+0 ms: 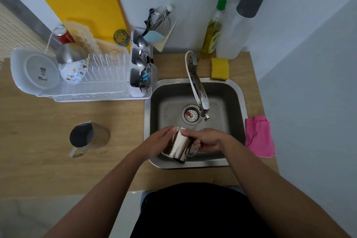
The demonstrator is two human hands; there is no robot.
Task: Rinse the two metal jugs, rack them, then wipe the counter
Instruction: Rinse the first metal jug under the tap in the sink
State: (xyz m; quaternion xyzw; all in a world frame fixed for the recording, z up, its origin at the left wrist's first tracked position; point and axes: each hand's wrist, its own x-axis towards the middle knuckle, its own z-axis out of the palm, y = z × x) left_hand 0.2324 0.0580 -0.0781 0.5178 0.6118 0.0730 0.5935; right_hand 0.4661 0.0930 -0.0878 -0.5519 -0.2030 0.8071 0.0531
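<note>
Small metal jug tipped over sink, mouth away, likely for draining; right hand wrapped round handle, left hand cupped against side to steady. Second jug upright on counter, unrinsed yet, near rack

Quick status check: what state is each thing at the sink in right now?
Small jug: tilted over the sink, held by both hands.
Left hand: gripping the jug body.
Right hand: holding its handle side.
Large jug: upright on the counter, untouched.
Tap: no water visible.
Pink cloth: crumpled right of the sink.
Drying rack: partly filled.
</note>
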